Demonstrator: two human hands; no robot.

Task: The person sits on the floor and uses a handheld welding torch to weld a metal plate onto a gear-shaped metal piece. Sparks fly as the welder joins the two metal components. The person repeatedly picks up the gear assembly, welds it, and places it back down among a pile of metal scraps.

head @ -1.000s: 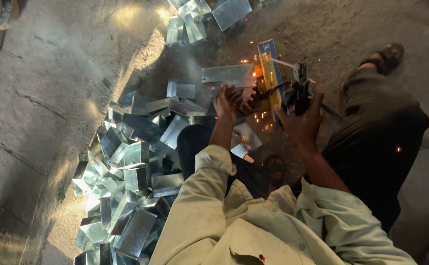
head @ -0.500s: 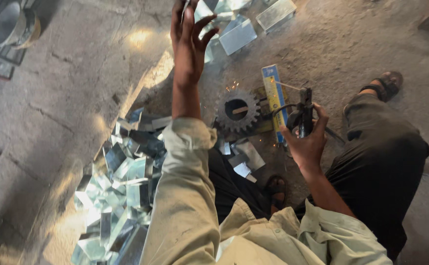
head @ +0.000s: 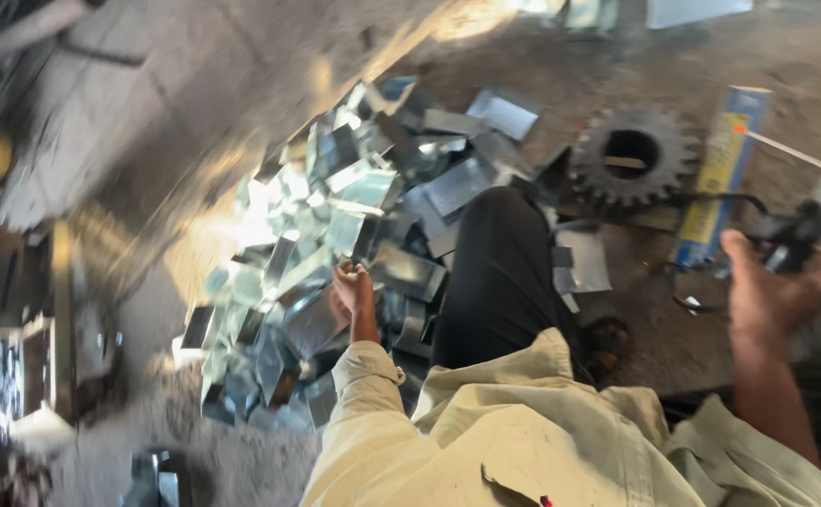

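Left hand (head: 352, 286) pinches into shiny bent sheet-metal pieces (head: 335, 225) at centre — right hand (head: 767, 291) grips a dark tool (head: 805, 230) beside a toothed gear (head: 631, 155) and blue-yellow box (head: 722, 178).

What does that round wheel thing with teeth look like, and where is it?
Look at the dirt floor beyond the person's dark trouser leg. Between the pile of shiny metal pieces and the blue-and-yellow box lies the gear. It alone is round, dark and toothed, with a hole through its middle.

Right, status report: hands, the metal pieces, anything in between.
Left hand down in the pile of bent sheet-metal pieces, grip unclear. Right hand holds a dark welding tool. Gear wheel and black-clad leg lie between.
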